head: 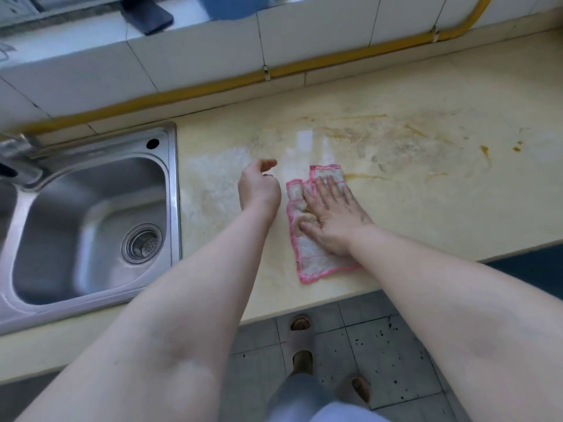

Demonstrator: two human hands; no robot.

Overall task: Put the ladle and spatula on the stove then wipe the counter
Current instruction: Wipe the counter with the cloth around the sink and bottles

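Note:
A white cloth with a pink border [307,257] lies flat on the pale yellow counter [426,196]. My right hand [332,214] presses on it with fingers spread, palm down. My left hand [259,185] hovers just left of the cloth, fingers loosely curled, holding nothing. Orange-brown stains [484,149] and smears streak the counter to the right of and beyond the cloth. A wet, wiped patch [213,181] shows to the left of my hands. No ladle, spatula or stove is in view.
A steel sink [91,226] with a drain strainer is set in the counter at the left. A yellow pipe [304,67] runs along the tiled back wall. A dark object [149,15] and a blue container [228,6] sit on the ledge above. The tiled floor [380,345] lies below the counter's front edge.

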